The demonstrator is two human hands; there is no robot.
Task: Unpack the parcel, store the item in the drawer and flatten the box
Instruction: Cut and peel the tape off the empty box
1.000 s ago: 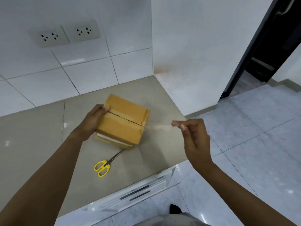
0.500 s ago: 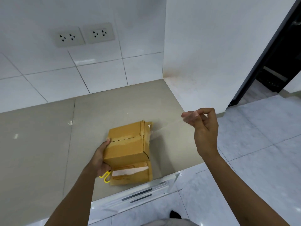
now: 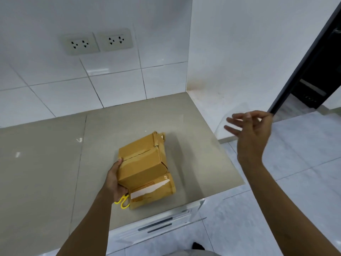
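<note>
Cardboard box (image 3: 145,169) sits near the counter (image 3: 55,163) edge, left hand (image 3: 115,182) gripping its side; right hand (image 3: 252,130), fingers spread, pinches clear tape (image 3: 230,117) (barely visible). Tape could stick to the fingers, or the box slide off.

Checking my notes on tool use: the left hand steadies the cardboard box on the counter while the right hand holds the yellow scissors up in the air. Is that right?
Not quite. In the head view the right hand holds no scissors. The yellow scissors lie on the counter, partly under the cardboard box. The left hand does steady the box.
</note>
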